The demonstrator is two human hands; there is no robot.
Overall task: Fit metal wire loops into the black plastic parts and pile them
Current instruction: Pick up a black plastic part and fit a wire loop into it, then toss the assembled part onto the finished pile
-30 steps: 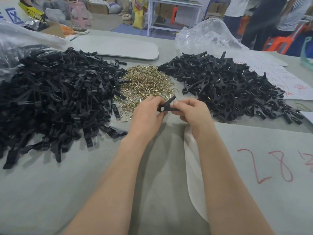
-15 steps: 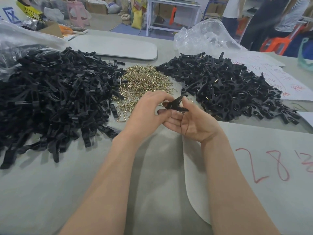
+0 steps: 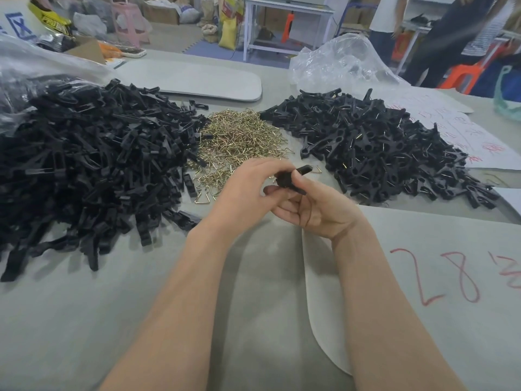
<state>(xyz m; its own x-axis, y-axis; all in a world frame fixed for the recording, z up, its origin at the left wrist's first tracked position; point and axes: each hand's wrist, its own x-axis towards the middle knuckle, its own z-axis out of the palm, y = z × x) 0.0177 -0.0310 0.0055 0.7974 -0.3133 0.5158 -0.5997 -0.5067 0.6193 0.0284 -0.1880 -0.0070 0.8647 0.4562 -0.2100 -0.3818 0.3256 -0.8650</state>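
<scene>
We hold one black plastic part (image 3: 293, 180) between both hands above the middle of the table (image 3: 84, 320). Our left hand (image 3: 248, 193) curls its fingers over the part's left end. Our right hand (image 3: 318, 213) pinches it palm up, thumb on top and fingers beneath. The part's long axis runs roughly left to right, its free end rising slightly toward the right. A wire triangle shows just beside that end, but we cannot tell whether it is seated in the part or lies on the table behind.

The heap of wire loops (image 3: 239, 139) lies just beyond the hands, toward the far edge. The pile of bare parts (image 3: 93, 165) spreads toward the left edge. The pile of fitted parts (image 3: 375, 148), brass glinting in it, spreads toward the right. We judge the right hand nearer that pile, so the drop falls to it once the loop is home.

On the paper sheet (image 3: 423, 348) at the near right corner, red strokes read "28", then a cut-off mark. A blue "X" (image 3: 21, 24) shows beyond the far left corner. Red handwriting on the white sheets (image 3: 465, 136) by the right edge is too faint to read.
</scene>
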